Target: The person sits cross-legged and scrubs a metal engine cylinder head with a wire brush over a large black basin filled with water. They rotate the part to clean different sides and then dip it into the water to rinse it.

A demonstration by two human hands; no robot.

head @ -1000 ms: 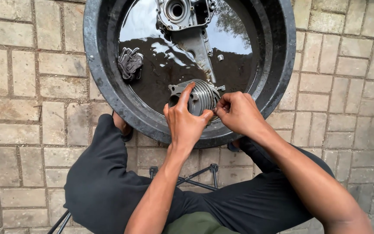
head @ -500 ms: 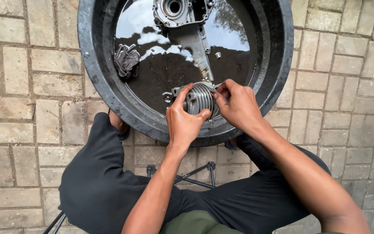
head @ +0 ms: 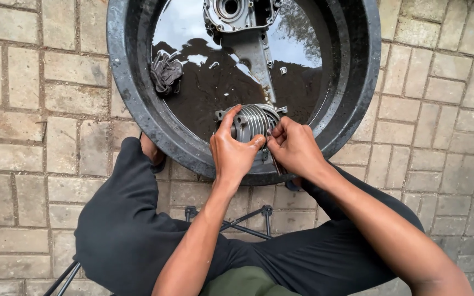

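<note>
I am sitting over grey brick paving (head: 23,131), legs astride a round black plastic basin (head: 138,104) of dark liquid. My left hand (head: 231,156) is gripping the finned grey metal cylinder (head: 253,120) at the near rim; my right hand (head: 292,148) is pinching a thin tool against its fins. Farther in, a crumpled grey rag (head: 165,71) and a grey metal engine casing (head: 237,22) are lying.

Outdoor yard or pavement used as a makeshift repair spot, prob. for small engines. Ground is weathered brick paving (head: 39,109) w/ dirt in joints. Big black tub (head: 133,93) holds dark oily liquid, w/ a metal engine casing (head: 237,16) and rag (head: 165,71) soaking in it; sky and foliage reflect off the surface.
</note>
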